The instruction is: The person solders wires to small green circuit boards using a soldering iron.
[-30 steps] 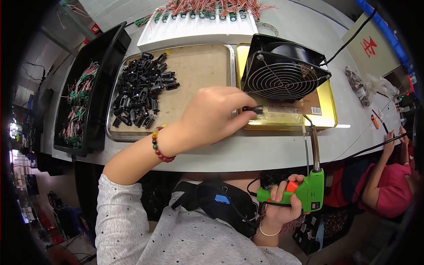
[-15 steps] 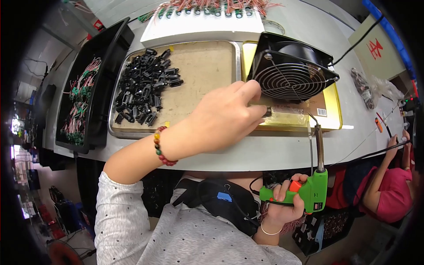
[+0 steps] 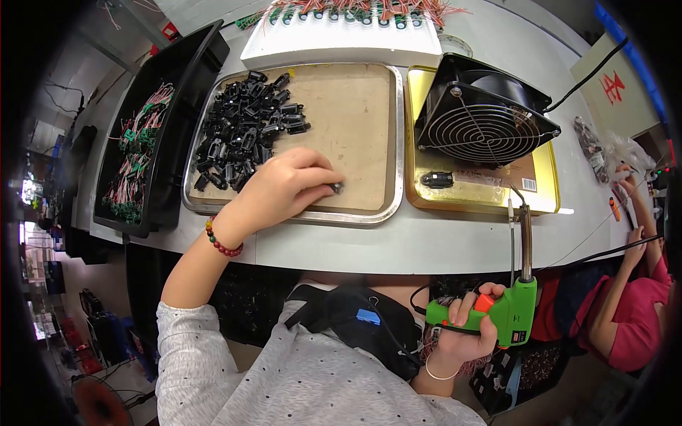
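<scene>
Black bin (image 3: pixel 192 78) at 10 o'clock, green boards with red and white wires (image 3: pixel 145 135) inside. White foam tray (image 3: pixel 341 48) at 12, row of wired parts (image 3: pixel 366 18) along far side. Ring-shaped roll (image 3: pixel 469 51) at 1. Black fan (image 3: pixel 483 117) at 2, round wire guard facing 7. Pale panel (image 3: pixel 618 85) beyond, red marking. Clear plastic bag (image 3: pixel 631 150) between 2 and 3. Orange-handled tool (image 3: pixel 614 208) at 3. Co-worker in dark-pink top (image 3: pixel 632 323) near 4.
</scene>
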{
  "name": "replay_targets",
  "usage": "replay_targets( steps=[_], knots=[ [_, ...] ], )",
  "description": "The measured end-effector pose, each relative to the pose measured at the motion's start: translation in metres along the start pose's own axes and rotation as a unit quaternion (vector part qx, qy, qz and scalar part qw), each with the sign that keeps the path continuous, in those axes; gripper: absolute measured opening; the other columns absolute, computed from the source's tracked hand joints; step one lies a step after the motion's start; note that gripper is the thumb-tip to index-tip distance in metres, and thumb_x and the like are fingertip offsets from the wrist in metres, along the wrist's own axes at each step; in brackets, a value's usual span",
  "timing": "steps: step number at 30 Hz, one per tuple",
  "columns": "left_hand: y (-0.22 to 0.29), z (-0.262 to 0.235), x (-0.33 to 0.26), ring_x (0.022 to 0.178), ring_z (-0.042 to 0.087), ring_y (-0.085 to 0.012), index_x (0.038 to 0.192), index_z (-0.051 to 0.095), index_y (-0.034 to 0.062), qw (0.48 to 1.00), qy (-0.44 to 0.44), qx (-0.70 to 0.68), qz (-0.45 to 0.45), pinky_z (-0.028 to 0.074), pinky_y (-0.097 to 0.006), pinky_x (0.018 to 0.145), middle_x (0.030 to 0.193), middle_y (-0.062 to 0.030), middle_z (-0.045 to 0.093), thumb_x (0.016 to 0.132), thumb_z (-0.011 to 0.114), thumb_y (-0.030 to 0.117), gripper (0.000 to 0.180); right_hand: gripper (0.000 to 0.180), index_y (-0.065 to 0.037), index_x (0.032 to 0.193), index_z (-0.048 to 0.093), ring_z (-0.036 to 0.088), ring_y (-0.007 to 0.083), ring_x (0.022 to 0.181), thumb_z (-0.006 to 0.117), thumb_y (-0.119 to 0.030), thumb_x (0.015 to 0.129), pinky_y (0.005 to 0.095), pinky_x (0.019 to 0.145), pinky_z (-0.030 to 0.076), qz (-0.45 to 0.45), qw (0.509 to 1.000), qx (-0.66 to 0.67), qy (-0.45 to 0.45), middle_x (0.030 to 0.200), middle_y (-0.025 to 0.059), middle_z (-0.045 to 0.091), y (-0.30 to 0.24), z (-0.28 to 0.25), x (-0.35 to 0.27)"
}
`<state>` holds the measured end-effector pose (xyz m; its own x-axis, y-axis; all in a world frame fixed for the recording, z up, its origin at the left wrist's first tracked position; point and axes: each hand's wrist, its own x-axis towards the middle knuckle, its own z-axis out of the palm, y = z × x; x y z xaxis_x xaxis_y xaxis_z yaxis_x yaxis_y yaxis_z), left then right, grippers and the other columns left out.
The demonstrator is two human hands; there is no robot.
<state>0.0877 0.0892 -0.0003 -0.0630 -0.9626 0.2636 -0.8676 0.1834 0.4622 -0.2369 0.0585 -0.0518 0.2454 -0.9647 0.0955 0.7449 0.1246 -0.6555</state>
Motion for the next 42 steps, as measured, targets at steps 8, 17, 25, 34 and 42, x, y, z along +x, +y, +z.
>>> replay_targets(
  steps=[8,17,25,34,42],
  knots=[
    [0.011,-0.001,0.018,0.059,0.056,-0.0196,0.088,0.065,0.0047,0.993,0.049,-0.092,-0.052,0.046,-0.027,0.054,0.071,-0.0078,0.059,0.072,0.067,0.009,0.017,0.048,0.002,0.118,0.037,0.042,0.0135,0.052,0.052,-0.012,0.074,0.026,0.048,0.036,-0.007,1.0,-0.007,0.007,0.11,0.0113,0.045,0.002,0.003,-0.004],
    [0.083,0.045,0.103,0.061,0.059,-0.0218,0.082,0.063,0.0043,0.989,0.105,0.009,0.101,0.048,-0.032,0.054,0.073,-0.0079,0.061,0.072,0.063,0.015,0.014,0.047,0.001,0.117,0.038,0.042,0.0135,0.052,0.051,-0.012,0.073,0.0264,0.047,0.037,-0.01,1.0,0.0,0.021,0.108,0.0119,0.046,-0.004,-0.002,-0.006],
    [0.086,0.057,0.108,0.063,0.059,-0.0257,0.078,0.062,0.0058,0.995,0.071,0.023,0.062,0.049,-0.035,0.054,0.071,-0.0076,0.058,0.073,0.061,0.017,0.012,0.046,0.001,0.116,0.039,0.043,0.0137,0.052,0.052,-0.012,0.074,0.0268,0.048,0.037,-0.009,1.0,0.003,0.029,0.107,0.0118,0.046,-0.004,-0.008,-0.006],
    [0.093,0.045,0.103,0.056,0.057,-0.0219,0.075,0.06,0.0077,0.985,0.037,0.132,0.107,0.047,-0.032,0.047,0.068,-0.0051,0.055,0.074,0.059,0.017,0.009,0.047,0.002,0.116,0.038,0.041,0.0138,0.051,0.052,-0.012,0.073,0.0258,0.047,0.036,-0.008,0.999,0.028,0.017,0.108,0.0123,0.045,-0.001,0.001,-0.003],
    [0.002,-0.017,0.085,0.051,0.057,-0.0195,0.064,0.06,0.0086,0.961,0.252,0.11,0.037,0.046,-0.027,0.047,0.06,-0.0058,0.06,0.068,0.063,0.016,0.008,0.049,0.003,0.115,0.036,0.04,0.0135,0.051,0.053,-0.012,0.072,0.0258,0.046,0.035,-0.029,0.999,-0.002,0.026,0.103,0.0119,0.043,-0.004,-0.001,-0.006]
  ],
)
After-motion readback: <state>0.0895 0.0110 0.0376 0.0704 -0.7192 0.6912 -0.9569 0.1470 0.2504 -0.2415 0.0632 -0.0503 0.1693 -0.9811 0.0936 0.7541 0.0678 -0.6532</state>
